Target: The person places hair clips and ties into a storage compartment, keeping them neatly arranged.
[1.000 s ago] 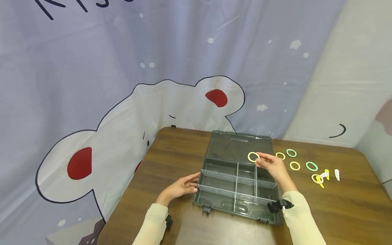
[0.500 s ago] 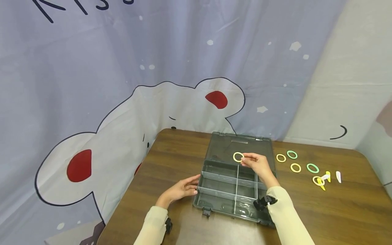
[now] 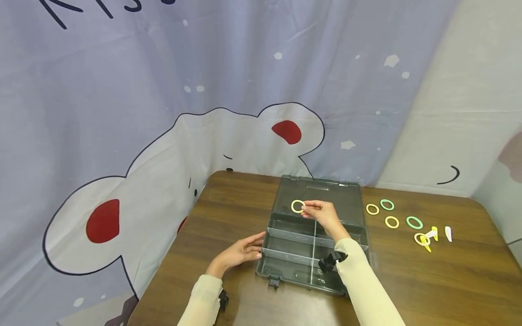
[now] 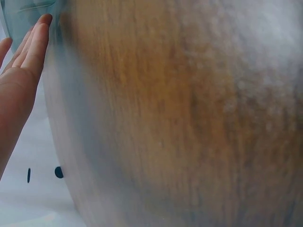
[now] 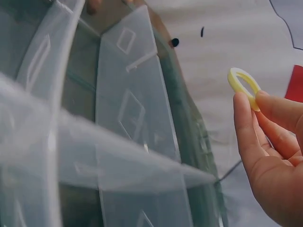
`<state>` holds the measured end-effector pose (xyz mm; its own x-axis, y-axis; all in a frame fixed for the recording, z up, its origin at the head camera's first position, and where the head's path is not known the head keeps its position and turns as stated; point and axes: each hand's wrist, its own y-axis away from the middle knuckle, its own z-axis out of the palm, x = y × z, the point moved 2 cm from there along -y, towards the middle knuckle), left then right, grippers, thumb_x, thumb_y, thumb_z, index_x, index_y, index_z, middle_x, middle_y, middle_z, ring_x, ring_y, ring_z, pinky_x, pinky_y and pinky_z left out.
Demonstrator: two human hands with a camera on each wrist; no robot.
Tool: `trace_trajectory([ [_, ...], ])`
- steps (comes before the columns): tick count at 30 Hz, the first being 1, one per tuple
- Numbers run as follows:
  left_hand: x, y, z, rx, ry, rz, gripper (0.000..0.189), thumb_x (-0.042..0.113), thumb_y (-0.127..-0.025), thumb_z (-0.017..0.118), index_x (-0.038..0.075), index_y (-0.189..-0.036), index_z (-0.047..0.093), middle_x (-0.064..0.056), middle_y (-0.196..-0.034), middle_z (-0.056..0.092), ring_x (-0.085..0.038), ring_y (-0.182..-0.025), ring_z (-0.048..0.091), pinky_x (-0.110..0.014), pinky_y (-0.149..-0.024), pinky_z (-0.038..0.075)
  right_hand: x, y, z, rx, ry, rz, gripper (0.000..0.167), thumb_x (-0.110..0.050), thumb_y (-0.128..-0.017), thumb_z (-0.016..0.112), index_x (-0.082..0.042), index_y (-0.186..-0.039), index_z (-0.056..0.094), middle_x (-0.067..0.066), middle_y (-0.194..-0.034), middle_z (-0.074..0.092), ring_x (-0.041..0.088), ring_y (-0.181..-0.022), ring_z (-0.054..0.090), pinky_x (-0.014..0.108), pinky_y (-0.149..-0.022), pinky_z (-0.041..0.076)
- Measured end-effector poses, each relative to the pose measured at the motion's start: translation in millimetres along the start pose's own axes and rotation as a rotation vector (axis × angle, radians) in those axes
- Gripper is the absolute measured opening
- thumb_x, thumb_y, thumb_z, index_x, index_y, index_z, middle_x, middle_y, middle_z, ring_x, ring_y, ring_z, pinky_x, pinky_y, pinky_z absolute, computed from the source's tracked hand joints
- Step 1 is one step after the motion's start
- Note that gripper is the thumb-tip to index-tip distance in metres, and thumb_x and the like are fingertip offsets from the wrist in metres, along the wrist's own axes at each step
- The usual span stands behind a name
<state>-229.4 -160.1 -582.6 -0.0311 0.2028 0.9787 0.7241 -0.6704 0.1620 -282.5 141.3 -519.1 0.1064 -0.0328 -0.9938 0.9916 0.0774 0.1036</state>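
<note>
Between thumb and fingertips my right hand (image 3: 325, 216) pinches a pale yellow ring (image 3: 292, 208). In the head view the ring overlaps the raised lid of a dark translucent compartment box (image 3: 285, 268). The right wrist view shows the yellow ring (image 5: 232, 81) held up beside the box's clear dividers (image 5: 135, 109). My left hand (image 3: 238, 254) rests at the box's left side, its fingers fairly straight and fingertips right at the wall. In the left wrist view, that left hand (image 4: 26, 66) appears at the upper left, fingertips overlapping a corner of the box.
Right of the box lie two green rings (image 3: 414, 222), several yellow rings (image 3: 392, 222), and yellow and white hair clips (image 3: 448, 233). The lid (image 3: 322, 192) lies back toward a printed curtain (image 3: 228, 59) behind the wooden table (image 3: 236, 194).
My right hand has carried the yellow ring leftward across the box, from its right half to above its left half. The left hand has stayed at the box's side.
</note>
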Motion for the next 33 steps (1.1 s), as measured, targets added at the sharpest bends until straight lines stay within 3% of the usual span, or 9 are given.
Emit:
trace_trajectory([
  [9,1.0,-1.1,0.0,0.0,-0.002,0.011,0.069,0.011,-0.095,0.062,0.011,-0.153,0.024,-0.026,-0.148,0.033,-0.037,-0.131,0.043,-0.039,-0.103,0.044,14,-7.9,32,-0.021,-0.076,0.069,0.034,0.007,-0.088,0.065,0.022,-0.116,0.055,0.024,-0.092,0.069,0.012,-0.068,0.069,0.025,-0.07,0.058],
  [17,2.1,-1.8,-0.3,-0.004,0.0,0.013,0.069,0.01,-0.095,0.061,0.011,-0.153,0.025,-0.026,-0.148,0.034,-0.036,-0.13,0.044,-0.039,-0.103,0.044,18,-5.6,54,-0.009,-0.062,0.125,0.027,0.007,-0.087,0.065,0.02,-0.11,0.06,0.03,-0.094,0.067,0.021,-0.072,0.071,0.032,-0.075,0.058],
  [28,-0.1,-0.8,0.9,-0.009,-0.015,0.007,0.068,0.009,-0.096,0.059,0.011,-0.153,0.024,-0.026,-0.148,0.034,-0.037,-0.131,0.043,-0.039,-0.103,0.043,36,-6.4,63,-0.001,-0.04,0.143,0.024,0.01,-0.086,0.065,0.023,-0.105,0.06,0.029,-0.09,0.068,0.017,-0.066,0.07,0.026,-0.067,0.058],
  [33,1.1,-1.5,1.1,-0.004,-0.019,0.01,0.067,0.009,-0.096,0.059,0.011,-0.153,0.024,-0.026,-0.148,0.034,-0.037,-0.131,0.043,-0.04,-0.103,0.043,39,-10.8,65,0.003,0.02,0.142,0.023,0.009,-0.086,0.066,0.021,-0.105,0.062,0.026,-0.087,0.069,0.017,-0.065,0.07,0.024,-0.064,0.058],
])
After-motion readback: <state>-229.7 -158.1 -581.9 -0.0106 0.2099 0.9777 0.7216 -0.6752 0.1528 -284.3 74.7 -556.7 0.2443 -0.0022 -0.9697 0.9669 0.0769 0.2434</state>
